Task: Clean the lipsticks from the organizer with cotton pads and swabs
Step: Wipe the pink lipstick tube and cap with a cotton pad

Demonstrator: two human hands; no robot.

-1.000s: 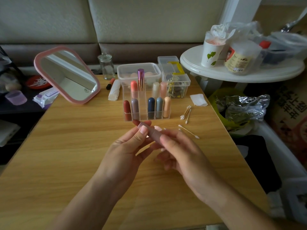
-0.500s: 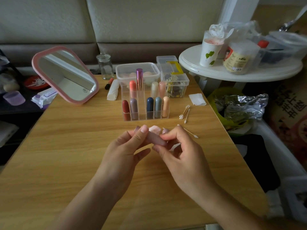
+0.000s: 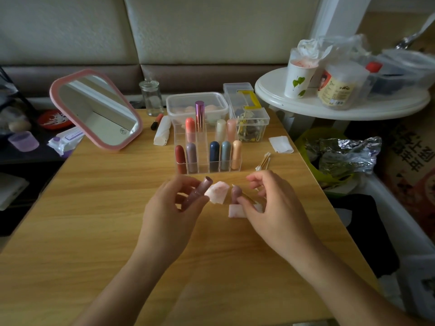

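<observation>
A clear organizer [image 3: 203,161] with several capped lipsticks stands mid-table. In front of it my left hand [image 3: 173,208] grips an uncapped mauve lipstick [image 3: 200,190], tip pointing up and away. A pink-stained cotton pad [image 3: 217,196] lies beside the tip. The lipstick's mauve cap [image 3: 235,193] stands upright just left of my right hand [image 3: 270,208], whose thumb touches it; the fingers are spread and loosely bent. A second cotton pad [image 3: 235,212] lies under that thumb. Cotton swabs [image 3: 263,161] lie to the right of the organizer.
A pink mirror [image 3: 96,109], glass jar [image 3: 151,97], clear lidded box of pads [image 3: 179,102] and clear case [image 3: 249,118] line the table's far edge. A folded white pad [image 3: 281,144] lies at right. A white round side table [image 3: 341,107] and green bin [image 3: 306,142] stand right.
My hands have pulled apart: the cap came off the lipstick, my right hand carried it right and down onto the table, and the stained pad now shows between the hands.
</observation>
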